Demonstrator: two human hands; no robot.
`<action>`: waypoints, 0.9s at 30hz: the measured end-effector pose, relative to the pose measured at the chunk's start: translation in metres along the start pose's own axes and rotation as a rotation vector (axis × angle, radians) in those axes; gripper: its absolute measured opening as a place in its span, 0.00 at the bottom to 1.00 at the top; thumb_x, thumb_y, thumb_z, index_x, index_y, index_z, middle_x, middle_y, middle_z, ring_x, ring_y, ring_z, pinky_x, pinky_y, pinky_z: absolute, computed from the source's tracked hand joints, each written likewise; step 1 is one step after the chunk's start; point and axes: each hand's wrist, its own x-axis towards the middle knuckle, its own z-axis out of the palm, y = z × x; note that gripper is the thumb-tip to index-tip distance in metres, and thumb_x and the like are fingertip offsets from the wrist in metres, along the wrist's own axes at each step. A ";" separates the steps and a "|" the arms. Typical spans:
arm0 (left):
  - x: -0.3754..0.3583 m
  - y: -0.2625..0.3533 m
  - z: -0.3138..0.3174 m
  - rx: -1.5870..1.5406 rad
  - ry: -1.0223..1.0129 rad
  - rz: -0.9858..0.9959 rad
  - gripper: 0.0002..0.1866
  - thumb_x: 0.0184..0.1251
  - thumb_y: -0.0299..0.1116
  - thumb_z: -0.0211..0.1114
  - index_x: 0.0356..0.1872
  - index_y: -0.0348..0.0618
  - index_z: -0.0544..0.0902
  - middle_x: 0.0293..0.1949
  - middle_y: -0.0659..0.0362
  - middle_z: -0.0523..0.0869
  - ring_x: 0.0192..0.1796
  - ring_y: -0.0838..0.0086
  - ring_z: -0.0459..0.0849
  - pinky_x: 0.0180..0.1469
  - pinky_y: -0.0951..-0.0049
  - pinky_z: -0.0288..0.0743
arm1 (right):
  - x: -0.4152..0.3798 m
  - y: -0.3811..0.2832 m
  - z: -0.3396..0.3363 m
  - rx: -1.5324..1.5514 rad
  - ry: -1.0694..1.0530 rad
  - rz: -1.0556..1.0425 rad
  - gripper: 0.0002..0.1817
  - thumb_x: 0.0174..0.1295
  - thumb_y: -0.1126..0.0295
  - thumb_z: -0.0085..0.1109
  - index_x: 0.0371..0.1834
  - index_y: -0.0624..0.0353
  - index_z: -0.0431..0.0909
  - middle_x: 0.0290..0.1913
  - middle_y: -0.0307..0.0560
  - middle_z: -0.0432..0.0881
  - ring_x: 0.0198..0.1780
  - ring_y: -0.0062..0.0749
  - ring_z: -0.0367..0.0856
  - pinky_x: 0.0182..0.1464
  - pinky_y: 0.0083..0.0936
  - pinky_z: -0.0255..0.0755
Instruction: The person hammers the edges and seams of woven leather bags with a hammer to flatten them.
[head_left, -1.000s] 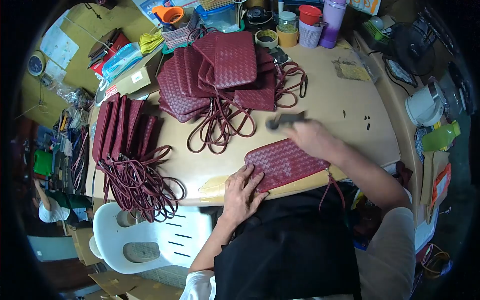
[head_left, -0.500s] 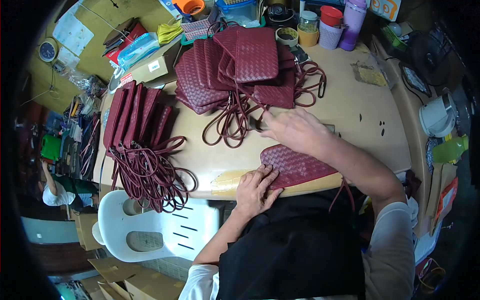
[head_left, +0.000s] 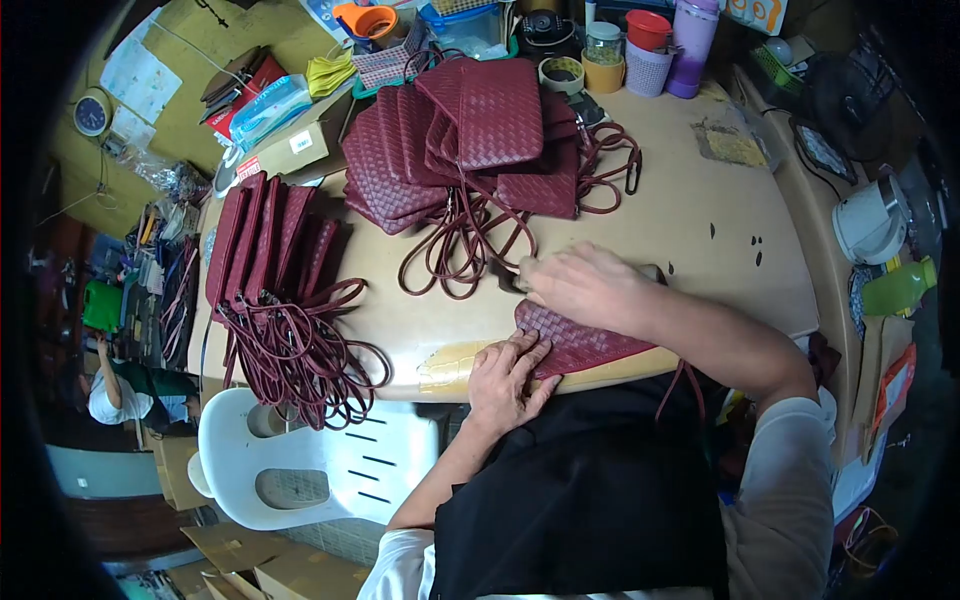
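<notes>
Flat maroon woven leather-look pouch (head_left: 580, 342) lies at the tan table's (head_left: 720, 205) near edge. Left hand (head_left: 503, 380): fingers spread, resting on its left end. Right hand (head_left: 585, 290): curled around a dark tool (head_left: 507, 278) (blurred, type unclear) by the far edge.

Pouch (head_left: 575, 343): dark red, woven-pattern, lies flat under the fingers of the left hand (head_left: 503, 383). Tool (head_left: 506, 276): dark, partly hidden in the right hand (head_left: 585, 285).
</notes>
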 end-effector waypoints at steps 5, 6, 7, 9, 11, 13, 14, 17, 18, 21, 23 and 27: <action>-0.002 0.000 0.001 -0.005 -0.008 -0.014 0.25 0.53 0.44 0.73 0.53 0.48 0.83 0.53 0.57 0.81 0.54 0.62 0.79 0.56 0.64 0.68 | 0.007 0.017 0.019 0.324 -0.013 -0.012 0.18 0.67 0.57 0.53 0.50 0.59 0.74 0.37 0.56 0.84 0.41 0.52 0.85 0.47 0.46 0.76; -0.002 0.001 0.002 -0.005 -0.005 -0.021 0.25 0.53 0.44 0.73 0.53 0.48 0.83 0.53 0.57 0.82 0.54 0.62 0.79 0.56 0.64 0.68 | 0.005 0.019 0.008 0.318 -0.012 -0.011 0.18 0.67 0.57 0.53 0.50 0.59 0.74 0.37 0.56 0.84 0.41 0.52 0.85 0.47 0.46 0.76; -0.002 0.002 0.002 -0.006 -0.007 -0.016 0.25 0.53 0.44 0.73 0.53 0.48 0.83 0.53 0.57 0.82 0.54 0.62 0.79 0.56 0.64 0.68 | 0.000 0.018 -0.011 0.261 -0.109 0.087 0.19 0.67 0.56 0.52 0.50 0.60 0.74 0.38 0.59 0.83 0.42 0.54 0.84 0.47 0.47 0.76; -0.001 0.001 0.002 0.015 -0.003 -0.015 0.25 0.52 0.44 0.73 0.53 0.49 0.83 0.53 0.58 0.82 0.54 0.63 0.79 0.56 0.64 0.68 | -0.005 0.019 -0.040 0.235 -0.172 0.198 0.20 0.68 0.56 0.52 0.50 0.63 0.73 0.39 0.64 0.83 0.44 0.58 0.83 0.49 0.49 0.75; 0.001 0.001 0.001 0.010 0.005 -0.001 0.26 0.50 0.42 0.74 0.52 0.48 0.83 0.52 0.57 0.82 0.53 0.62 0.80 0.55 0.63 0.69 | -0.011 0.025 -0.014 0.398 -0.030 0.252 0.20 0.68 0.55 0.52 0.49 0.63 0.74 0.39 0.63 0.83 0.44 0.57 0.83 0.49 0.48 0.75; 0.000 0.003 0.002 0.000 0.018 0.004 0.26 0.48 0.40 0.75 0.51 0.47 0.84 0.51 0.56 0.82 0.52 0.62 0.80 0.54 0.62 0.70 | -0.022 0.026 -0.002 0.430 -0.044 0.304 0.21 0.69 0.53 0.51 0.46 0.63 0.76 0.39 0.64 0.83 0.44 0.58 0.83 0.50 0.47 0.75; 0.001 0.003 0.002 0.001 0.026 0.001 0.26 0.48 0.40 0.76 0.51 0.46 0.84 0.51 0.56 0.83 0.52 0.62 0.80 0.54 0.62 0.69 | -0.028 0.031 -0.004 0.425 -0.043 0.308 0.21 0.69 0.53 0.51 0.46 0.63 0.76 0.39 0.64 0.83 0.44 0.58 0.83 0.50 0.47 0.75; 0.003 0.003 0.002 -0.001 0.031 0.006 0.25 0.47 0.40 0.76 0.50 0.46 0.84 0.51 0.56 0.83 0.52 0.62 0.80 0.54 0.62 0.69 | -0.042 0.040 -0.035 0.322 -0.073 0.350 0.22 0.70 0.53 0.50 0.47 0.64 0.76 0.41 0.67 0.82 0.46 0.62 0.81 0.51 0.51 0.72; 0.002 0.003 0.002 -0.001 0.032 0.001 0.25 0.47 0.39 0.76 0.50 0.46 0.84 0.51 0.55 0.83 0.52 0.62 0.81 0.54 0.62 0.69 | -0.047 0.043 -0.027 0.324 -0.074 0.356 0.22 0.70 0.53 0.50 0.47 0.64 0.76 0.41 0.67 0.82 0.46 0.62 0.81 0.51 0.51 0.72; 0.001 0.003 0.003 -0.015 0.027 -0.011 0.24 0.47 0.38 0.75 0.49 0.46 0.84 0.50 0.55 0.83 0.52 0.62 0.81 0.54 0.62 0.69 | -0.065 0.055 -0.002 0.393 -0.074 0.483 0.23 0.70 0.50 0.49 0.46 0.63 0.77 0.40 0.65 0.83 0.46 0.60 0.81 0.50 0.49 0.72; 0.000 0.003 0.003 0.002 0.025 0.000 0.24 0.48 0.39 0.75 0.50 0.47 0.84 0.51 0.56 0.83 0.52 0.63 0.80 0.54 0.63 0.68 | -0.077 0.062 -0.018 0.351 -0.064 0.482 0.23 0.70 0.51 0.49 0.47 0.63 0.77 0.40 0.65 0.83 0.46 0.60 0.81 0.50 0.49 0.72; 0.003 0.004 0.003 -0.016 0.039 0.003 0.23 0.47 0.36 0.75 0.48 0.45 0.84 0.49 0.54 0.84 0.53 0.62 0.81 0.54 0.62 0.68 | -0.099 0.068 -0.017 0.428 0.133 0.621 0.20 0.70 0.53 0.50 0.45 0.62 0.76 0.39 0.64 0.83 0.46 0.61 0.81 0.50 0.49 0.72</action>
